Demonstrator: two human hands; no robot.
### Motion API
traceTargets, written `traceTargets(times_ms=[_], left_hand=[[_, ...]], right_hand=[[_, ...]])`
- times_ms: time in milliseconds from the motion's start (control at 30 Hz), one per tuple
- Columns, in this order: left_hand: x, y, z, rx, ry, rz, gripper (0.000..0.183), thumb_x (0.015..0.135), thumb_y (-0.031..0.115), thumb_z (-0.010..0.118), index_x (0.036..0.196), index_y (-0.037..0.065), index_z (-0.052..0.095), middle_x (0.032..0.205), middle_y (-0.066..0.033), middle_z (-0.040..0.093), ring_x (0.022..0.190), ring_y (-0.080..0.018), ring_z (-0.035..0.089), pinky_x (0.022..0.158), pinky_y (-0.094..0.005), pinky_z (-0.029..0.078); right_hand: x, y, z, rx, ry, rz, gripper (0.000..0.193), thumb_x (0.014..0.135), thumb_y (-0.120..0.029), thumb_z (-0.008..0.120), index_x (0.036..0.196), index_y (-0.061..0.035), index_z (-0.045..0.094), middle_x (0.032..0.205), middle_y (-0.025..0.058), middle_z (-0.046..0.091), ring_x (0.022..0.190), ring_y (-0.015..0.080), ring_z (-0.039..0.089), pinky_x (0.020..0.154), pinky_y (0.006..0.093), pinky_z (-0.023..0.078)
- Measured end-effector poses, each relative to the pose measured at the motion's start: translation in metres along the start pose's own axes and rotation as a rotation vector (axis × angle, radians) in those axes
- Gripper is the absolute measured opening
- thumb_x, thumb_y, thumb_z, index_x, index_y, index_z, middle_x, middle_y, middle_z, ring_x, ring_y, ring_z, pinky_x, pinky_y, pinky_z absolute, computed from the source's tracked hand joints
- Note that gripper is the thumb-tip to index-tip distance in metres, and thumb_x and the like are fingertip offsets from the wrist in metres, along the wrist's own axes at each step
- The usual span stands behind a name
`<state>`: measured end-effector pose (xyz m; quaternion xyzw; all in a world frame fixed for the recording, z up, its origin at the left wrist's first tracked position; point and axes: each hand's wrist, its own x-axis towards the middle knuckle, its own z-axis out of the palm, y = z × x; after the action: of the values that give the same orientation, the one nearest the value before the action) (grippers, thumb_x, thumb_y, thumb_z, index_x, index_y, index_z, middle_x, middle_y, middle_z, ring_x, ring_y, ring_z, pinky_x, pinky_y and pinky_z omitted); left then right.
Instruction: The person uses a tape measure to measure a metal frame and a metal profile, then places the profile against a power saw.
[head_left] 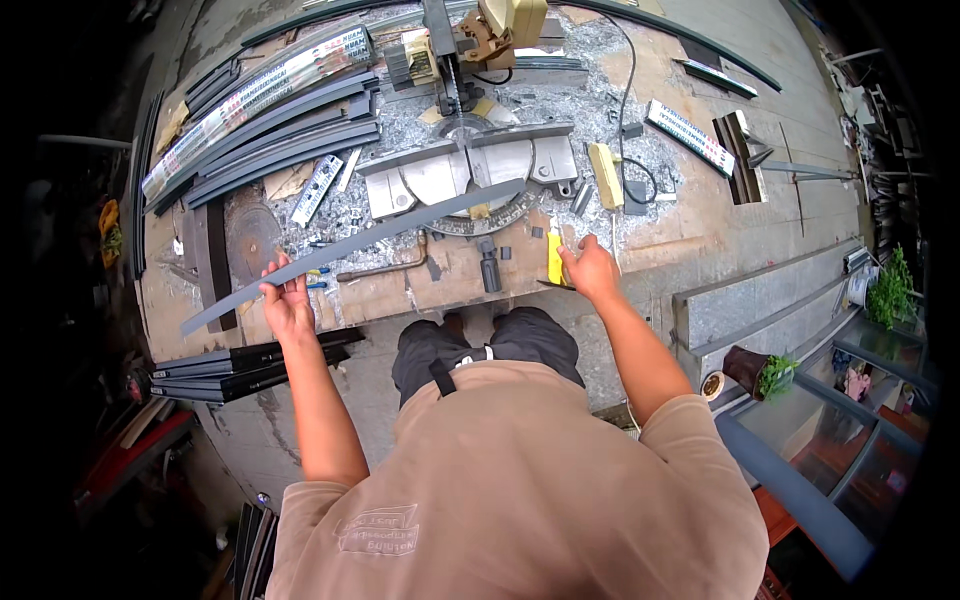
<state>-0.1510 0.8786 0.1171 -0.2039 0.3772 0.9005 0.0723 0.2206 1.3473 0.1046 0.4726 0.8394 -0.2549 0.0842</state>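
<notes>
My left hand (288, 305) is closed on a long, narrow grey metal profile (350, 242) near its left end. The profile slants up to the right, and its far end lies across the base of a miter saw (440, 180). My right hand (592, 270) is at the front edge of the bench, with its fingers closed at the side of a yellow hand tool (555, 257). A dark strip shows at this tool's lower end; its exact kind is not clear. Between my hands lie a bent metal wrench (385, 270) and small grey offcuts (505, 253).
Metal shavings and offcuts cover the wooden bench (670, 240). Long grey profiles (290, 150) are stacked at the left, and a wrapped one (690, 138) lies at the right. A pale yellow block (605, 176) and a black cable (625, 110) are right of the saw. More dark profiles (230, 370) stick out below the bench.
</notes>
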Motion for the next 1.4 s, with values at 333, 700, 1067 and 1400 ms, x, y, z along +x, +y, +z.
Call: traceTargets(times_ms=[333, 700, 1067, 1400], left_hand=[[-0.119, -0.012, 0.075, 0.033, 0.101, 0.086, 0.038, 0.117, 0.033, 0.050, 0.148, 0.011, 0.046, 0.140, -0.0082, 0.062, 0.133, -0.0314, 0.063, 0.110, -0.0645, 0.049], [-0.241, -0.061, 0.171, 0.173, -0.019, -0.054, 0.033, 0.119, 0.026, 0.046, 0.146, 0.009, 0.043, 0.139, -0.0104, 0.061, 0.128, -0.0238, 0.065, 0.107, -0.0498, 0.054], [-0.231, 0.025, 0.181, 0.322, -0.651, 0.026, 0.034, 0.117, 0.030, 0.051, 0.141, 0.007, 0.042, 0.136, -0.0098, 0.056, 0.135, -0.0260, 0.062, 0.113, -0.0479, 0.054], [-0.225, 0.050, 0.181, 0.503, -0.828, 0.149, 0.032, 0.114, 0.024, 0.060, 0.134, 0.002, 0.047, 0.119, -0.0119, 0.068, 0.113, -0.0237, 0.072, 0.099, -0.0403, 0.056]], right_hand=[[0.032, -0.064, -0.001, 0.079, 0.373, -0.510, 0.037, 0.092, -0.022, 0.082, 0.118, -0.0004, 0.067, 0.120, 0.0209, 0.066, 0.115, 0.0431, 0.062, 0.100, 0.0523, 0.050], [-0.089, -0.198, -0.072, 0.077, 0.038, -1.071, 0.071, 0.081, -0.024, 0.092, 0.144, -0.0116, 0.059, 0.118, 0.0179, 0.070, 0.106, 0.0418, 0.069, 0.091, 0.0505, 0.055], [-0.110, -0.145, -0.081, 0.118, -0.103, -0.815, 0.029, 0.087, -0.018, 0.086, 0.103, -0.0046, 0.068, 0.086, 0.0228, 0.072, 0.082, 0.0436, 0.072, 0.073, 0.0460, 0.056], [-0.139, -0.145, -0.074, 0.123, -0.126, -0.638, 0.026, 0.090, -0.019, 0.085, 0.100, -0.0040, 0.066, 0.083, 0.0179, 0.072, 0.075, 0.0346, 0.072, 0.072, 0.0426, 0.057]])
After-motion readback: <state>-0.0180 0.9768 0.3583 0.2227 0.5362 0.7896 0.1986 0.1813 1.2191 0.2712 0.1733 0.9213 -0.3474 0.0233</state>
